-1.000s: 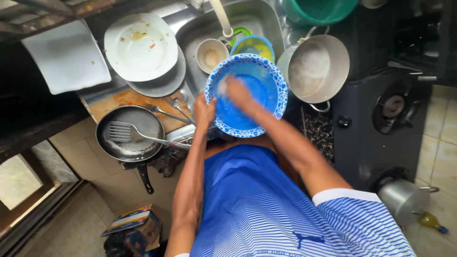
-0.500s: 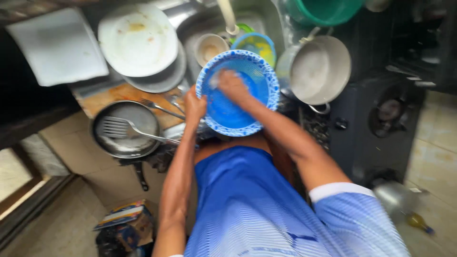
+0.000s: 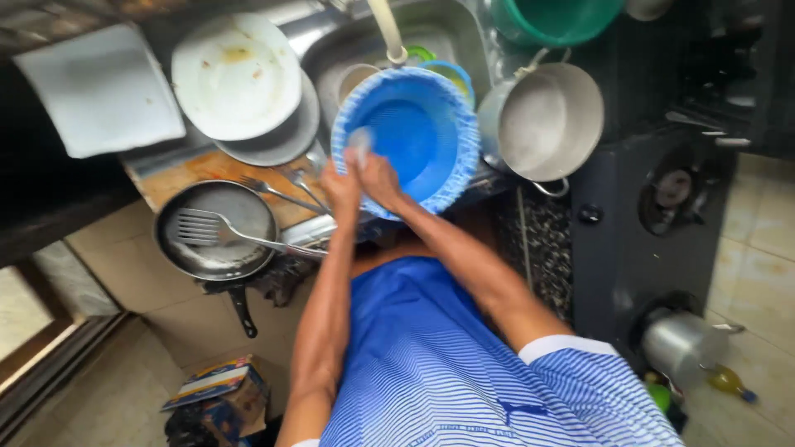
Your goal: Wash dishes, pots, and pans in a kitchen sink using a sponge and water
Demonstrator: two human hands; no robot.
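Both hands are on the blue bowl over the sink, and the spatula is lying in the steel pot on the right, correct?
Not quite. Head view: both hands are on the blue bowl, but the spatula lies in the frying pan, left of the sink. The steel pot holds no spatula.

A slotted spatula [image 3: 197, 228] lies in the frying pan [image 3: 217, 230] beside stacked plates [image 3: 237, 76].

Worn wooden tabletop [image 3: 178, 178] left of steel sink [image 3: 319, 41], dark frying pan [image 3: 217, 230] with slotted spatula [image 3: 207, 228] near, forks [image 3: 277, 192] beside, stacked soiled plates [image 3: 236, 76] far, white tray [image 3: 98, 89] far left
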